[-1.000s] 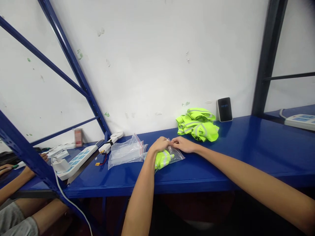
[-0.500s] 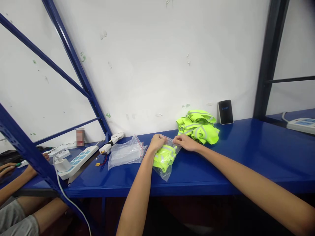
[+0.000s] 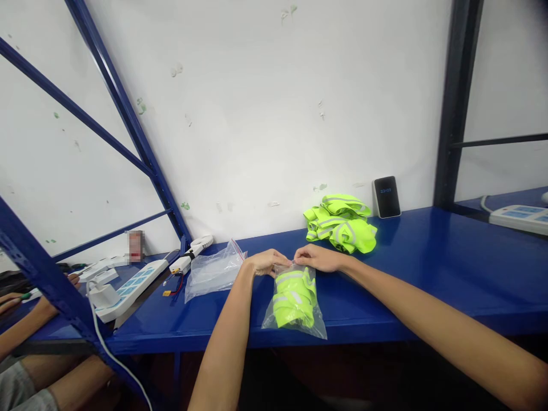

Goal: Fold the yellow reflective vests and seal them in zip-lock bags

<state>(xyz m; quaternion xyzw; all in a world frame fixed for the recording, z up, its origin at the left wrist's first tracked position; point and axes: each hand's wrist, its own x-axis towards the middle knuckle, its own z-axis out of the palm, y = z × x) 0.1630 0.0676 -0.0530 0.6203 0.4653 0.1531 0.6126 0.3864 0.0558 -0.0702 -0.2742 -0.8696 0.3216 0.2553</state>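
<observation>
Fingers (image 3: 280, 259) of left hand (image 3: 266, 262) and right hand (image 3: 320, 258) pinched on clear bag (image 3: 294, 299), its top edge mostly hidden

1 head-worn camera looks forward and down from the near side of the blue table (image 3: 428, 262), facing the white wall (image 3: 257, 114), with the left hand (image 3: 268, 262) and right hand (image 3: 317, 258) close, just below mid-view.

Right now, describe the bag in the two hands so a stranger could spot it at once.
Find the blue table along the white wall. At its near edge, the left hand and right hand pinch the top of a clear plastic bag. The yellow-green fabric inside sets it apart from the transparent plastic to its left; being bagged sets it apart from the loose pile behind.
</observation>
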